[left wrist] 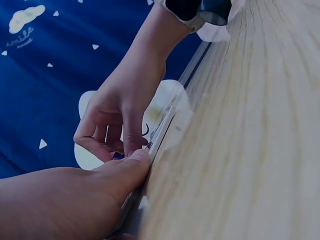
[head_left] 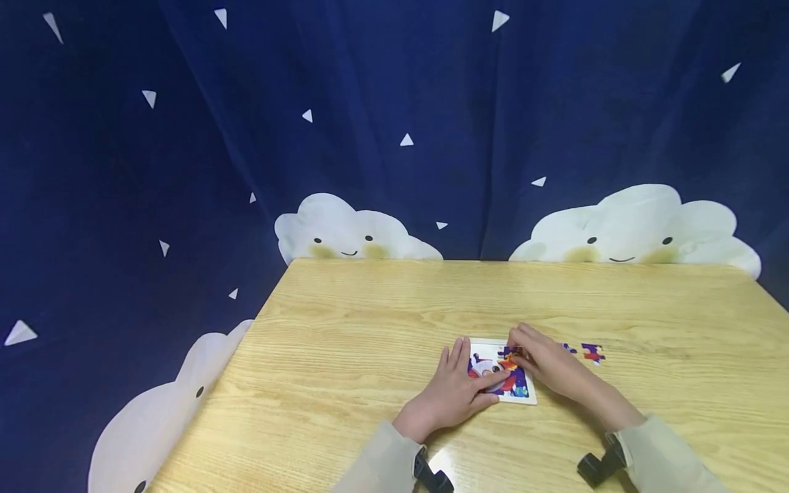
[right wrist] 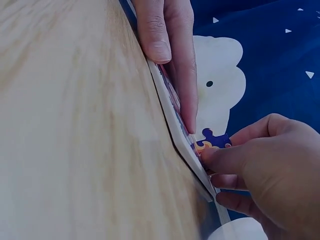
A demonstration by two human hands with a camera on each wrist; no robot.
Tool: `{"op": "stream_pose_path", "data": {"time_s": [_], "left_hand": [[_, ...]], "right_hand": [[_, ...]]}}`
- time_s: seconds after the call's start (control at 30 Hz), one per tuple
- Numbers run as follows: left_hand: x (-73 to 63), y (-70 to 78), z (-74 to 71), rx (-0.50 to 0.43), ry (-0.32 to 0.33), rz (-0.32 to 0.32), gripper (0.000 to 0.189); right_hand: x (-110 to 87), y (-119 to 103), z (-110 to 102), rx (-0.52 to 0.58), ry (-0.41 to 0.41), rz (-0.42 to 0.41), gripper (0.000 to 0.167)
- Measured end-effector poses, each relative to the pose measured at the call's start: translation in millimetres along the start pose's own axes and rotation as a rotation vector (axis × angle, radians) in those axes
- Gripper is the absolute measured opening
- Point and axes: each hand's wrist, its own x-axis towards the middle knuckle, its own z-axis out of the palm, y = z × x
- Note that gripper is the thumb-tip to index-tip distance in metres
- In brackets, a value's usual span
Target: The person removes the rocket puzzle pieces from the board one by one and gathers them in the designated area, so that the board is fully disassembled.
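A jigsaw puzzle [head_left: 520, 394] in a white frame lies on the table, partly filled with a colourful picture. My left hand [head_left: 453, 394] rests on its left side, fingers extended, the index finger lying across the picture. From the right, my right hand [head_left: 548, 363] pinches a purple and orange puzzle piece [right wrist: 215, 139] between thumb and fingers, tilted up over the upper right part of the frame. In the left wrist view, the left thumb lies along the frame's edge and the right hand [left wrist: 120, 115] reaches down beside it, the piece mostly hidden.
Two loose puzzle pieces lie right of the frame: one purple and red piece [head_left: 594, 352], and another piece [head_left: 568, 348] partly behind the right hand. The wooden table [head_left: 345, 329] ends at a dark blue curtain [head_left: 370, 82] with clouds and triangles. Black devices are strapped to both wrists.
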Motion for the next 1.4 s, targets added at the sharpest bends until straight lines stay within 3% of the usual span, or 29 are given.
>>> {"op": "stream_pose_path", "data": {"time_s": [0.23, 0.33, 0.6, 0.73, 1.2, 1.4], "left_hand": [[-0.9, 1.2, -3.7, 0.003, -0.014, -0.015, 0.046], [-1.0, 1.6, -3.5, 0.016, -0.017, -0.024, 0.046], [-1.0, 1.8, -2.1, 0.039, -0.007, -0.026, 0.045], [-0.5, 1.1, -0.7, 0.034, 0.002, -0.026, 0.045], [0.1, 0.8, 0.6, -0.013, 0.003, -0.033, 0.045], [-0.2, 0.5, 0.4, -0.036, -0.006, -0.042, 0.046]], "right_hand": [[-2.4, -1, -3, 0.03, 0.066, -0.047, 0.031], [-3.0, -1, -2, 0.064, 0.099, -0.026, 0.029], [-4.7, -2, -1, 0.172, 0.116, 0.307, 0.016], [-3.7, -2, -2, 0.191, 0.091, 0.383, 0.014], [-10.5, 4, -3, 0.199, 0.183, 0.343, 0.015], [-16.3, 6, -8, 0.164, 0.199, 0.402, 0.016]]}}
